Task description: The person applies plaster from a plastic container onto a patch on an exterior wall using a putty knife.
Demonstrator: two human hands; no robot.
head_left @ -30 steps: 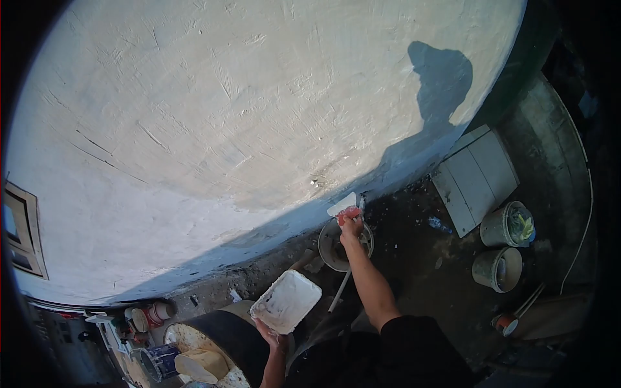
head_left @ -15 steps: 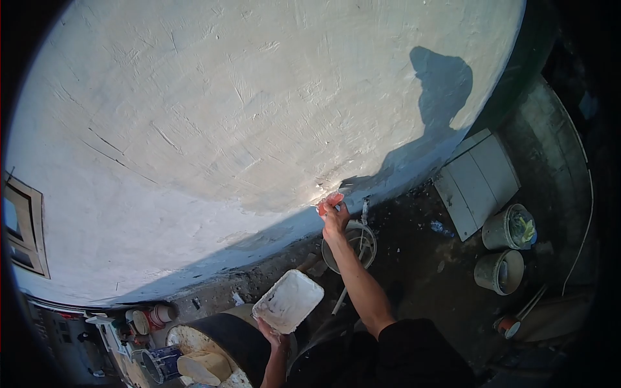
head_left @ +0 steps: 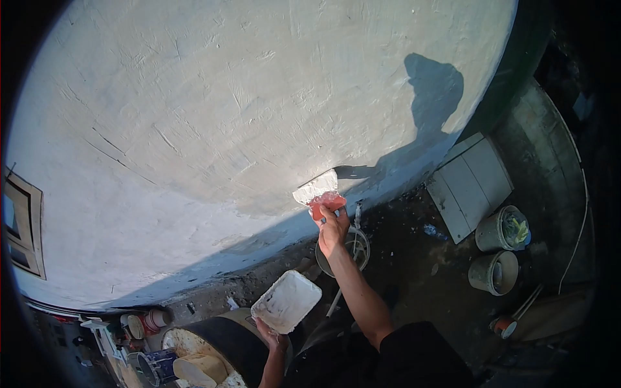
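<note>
My right hand point(head_left: 332, 230) grips the red handle of a putty knife point(head_left: 317, 189). Its wide blade carries white putty and meets the rough plastered wall point(head_left: 213, 116) near the shadow line. Lower down, my left hand point(head_left: 269, 332) is closed on the edge of a white rectangular tray point(head_left: 286, 302), smeared inside with putty and held away from the wall. The wall shows scratches and trowel marks, and a shadow of a head and shoulders falls on its right part.
Below me stands a large drum point(head_left: 223, 346) with a cut plastic container point(head_left: 199, 370) on top. A round bucket point(head_left: 362, 251) is behind my right forearm. To the right are leaning pale panels point(head_left: 471, 184) and two buckets point(head_left: 495, 273). A window point(head_left: 24, 226) is far left.
The putty knife has tilted, so its broad white blade now shows flat against the wall. My right hand has shifted slightly down and left; the tray has barely moved.
</note>
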